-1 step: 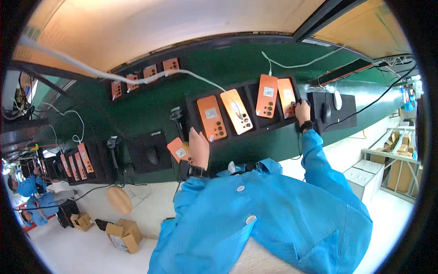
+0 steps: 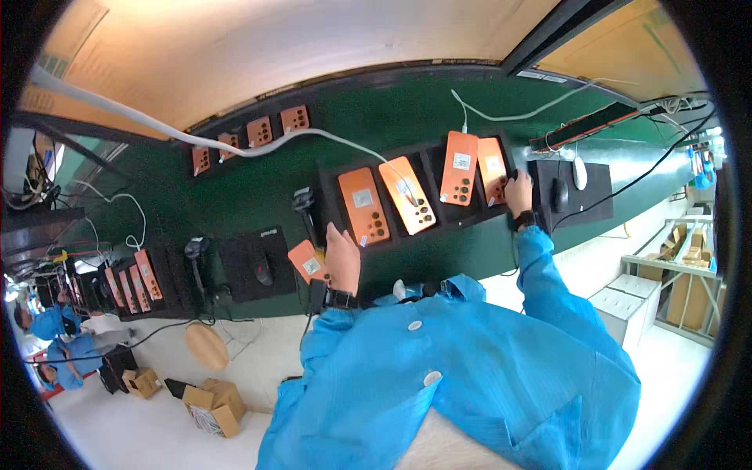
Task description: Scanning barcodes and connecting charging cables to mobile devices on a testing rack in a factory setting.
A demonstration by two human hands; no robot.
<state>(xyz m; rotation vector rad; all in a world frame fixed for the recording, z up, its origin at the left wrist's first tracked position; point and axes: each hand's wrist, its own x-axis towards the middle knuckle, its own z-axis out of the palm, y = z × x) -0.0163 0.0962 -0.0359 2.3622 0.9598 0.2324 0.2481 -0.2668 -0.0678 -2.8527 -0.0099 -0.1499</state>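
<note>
A black tray [image 2: 431, 174] lies before me with several orange phones [image 2: 364, 205] in it, camera lenses facing up and pale labels on their backs. At the tray's lower left corner is my left hand [image 2: 343, 262], its fingers closed against the edge and partly hidden. My right hand [image 2: 518, 194] is curled round the tray's right end. A white cable [image 2: 464, 117] meets the top of one phone. Another white cable [image 2: 329, 133] hangs across the view and ends over the second phone. Beside my left wrist lies a loose orange phone [image 2: 305, 260], partly covered by the hand.
A black handheld scanner [image 2: 304, 205] stands left of the tray. Right of it, a black mouse [image 2: 559, 194] and a white mouse [image 2: 580, 172] rest on a dark mat [image 2: 599, 192]. More orange phones [image 2: 258, 131] lie at the back left. Boxes [image 2: 219, 406] stand on the floor.
</note>
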